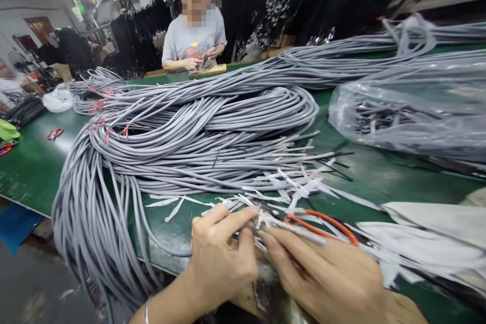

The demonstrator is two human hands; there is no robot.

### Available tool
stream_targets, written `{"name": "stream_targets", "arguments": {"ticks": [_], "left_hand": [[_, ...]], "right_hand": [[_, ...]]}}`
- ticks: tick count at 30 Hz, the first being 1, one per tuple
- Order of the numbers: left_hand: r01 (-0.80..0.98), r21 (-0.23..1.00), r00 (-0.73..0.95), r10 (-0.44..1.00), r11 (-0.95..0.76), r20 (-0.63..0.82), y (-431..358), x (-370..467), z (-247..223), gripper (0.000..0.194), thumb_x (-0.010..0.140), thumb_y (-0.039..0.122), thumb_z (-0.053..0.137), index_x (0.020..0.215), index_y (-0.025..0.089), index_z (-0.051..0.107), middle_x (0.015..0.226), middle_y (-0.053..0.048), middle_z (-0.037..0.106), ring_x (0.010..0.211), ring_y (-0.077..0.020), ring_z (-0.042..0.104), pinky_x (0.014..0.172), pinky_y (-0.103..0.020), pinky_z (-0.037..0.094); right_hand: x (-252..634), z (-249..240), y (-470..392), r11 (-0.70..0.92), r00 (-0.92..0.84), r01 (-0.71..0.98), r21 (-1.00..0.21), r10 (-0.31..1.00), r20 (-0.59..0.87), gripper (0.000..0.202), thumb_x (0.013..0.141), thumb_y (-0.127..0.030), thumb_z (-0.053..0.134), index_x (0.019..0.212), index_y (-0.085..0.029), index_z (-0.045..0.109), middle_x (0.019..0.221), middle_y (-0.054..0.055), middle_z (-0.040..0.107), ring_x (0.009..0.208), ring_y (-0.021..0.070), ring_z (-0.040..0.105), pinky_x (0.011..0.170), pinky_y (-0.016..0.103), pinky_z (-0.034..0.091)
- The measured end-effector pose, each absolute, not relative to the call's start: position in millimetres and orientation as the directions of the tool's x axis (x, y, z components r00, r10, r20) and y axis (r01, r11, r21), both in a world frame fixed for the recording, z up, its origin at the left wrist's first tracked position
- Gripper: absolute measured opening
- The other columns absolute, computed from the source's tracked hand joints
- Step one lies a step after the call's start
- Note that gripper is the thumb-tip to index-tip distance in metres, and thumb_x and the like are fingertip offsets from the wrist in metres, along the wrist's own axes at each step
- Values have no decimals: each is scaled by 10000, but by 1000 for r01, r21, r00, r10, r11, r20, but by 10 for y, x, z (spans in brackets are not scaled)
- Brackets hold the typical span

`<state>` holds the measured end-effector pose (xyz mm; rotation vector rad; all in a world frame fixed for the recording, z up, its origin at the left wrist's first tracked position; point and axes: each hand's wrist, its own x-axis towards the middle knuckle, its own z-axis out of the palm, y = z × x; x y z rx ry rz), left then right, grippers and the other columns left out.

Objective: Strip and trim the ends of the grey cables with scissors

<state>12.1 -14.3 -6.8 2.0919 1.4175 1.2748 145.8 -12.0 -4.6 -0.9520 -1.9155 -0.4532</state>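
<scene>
Pinching a gray cable [172,250] near its end, the left hand [224,250] meets the right hand [326,268], closed on white strands [262,218], by the green bench's [383,182] near edge; I cannot tell whether the right also grips the orange-handled scissors [336,224]. The cable should be light and springy, the strands soft; best hold the jacket just behind the end. Beyond lie white strips [304,190], gray cable bundles [228,111], and at the far edge 1 co-worker [195,43].

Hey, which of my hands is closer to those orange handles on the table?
Your right hand: it's just on the near side of the orange handles. Your left hand is farther off, to the left of them.
</scene>
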Motion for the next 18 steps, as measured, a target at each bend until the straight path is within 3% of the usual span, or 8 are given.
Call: {"name": "stream_targets", "arguments": {"ticks": [2,6,9,13,16,18], "left_hand": [[563,695,103,872,-447,478,-128,121,-58,306,791,107,489,946,179,743,625,-29,591,472,-98,463,407,-200,354],[500,737,91,874,-455,478,-91,129,-59,241,828,170,537,955,186,741,637,-31,621,480,-98,485,426,-200,388],[513,684,48,813,-519,581,-85,160,-75,201,833,197,560,897,173,749,583,-24,623,460,-99,496,443,-207,402],[647,541,16,719,-537,695,-117,230,-89,204,805,145,548,812,167,751,562,-25,633,437,-104,515,452,-225,382],[690,539,18,755,-484,655,-134,261,-92,235,786,136,525,817,179,754,569,-22,630,430,-108,513,453,-236,368],[700,560,32,802,-444,597,-115,244,-95,246,787,144,523,835,196,759,573,-17,621,435,-107,507,457,-233,363]], "right_hand": [[1460,-48,-115,640,-272,764,-76,427,862,223,917,-195,491,724,-179,602,518,11,666,423,112,610,459,211,452],[1483,24,-55,629,-146,694,-350,600,787,320,934,-225,435,653,-193,584,483,-16,623,343,83,526,372,184,418],[1494,83,-22,590,-118,677,-440,677,727,372,936,-251,427,585,-198,539,439,-33,564,316,67,458,334,176,380],[1450,98,-24,590,-128,722,-361,627,768,313,929,-224,444,643,-191,566,488,-24,605,362,71,508,398,184,411],[1439,37,-127,632,-194,749,-197,494,847,229,906,-148,482,706,-179,589,544,-1,650,436,89,582,479,202,441],[1498,-41,-273,631,-199,753,-186,488,850,168,876,-136,536,738,-187,617,567,0,664,470,100,601,514,211,448]]}}
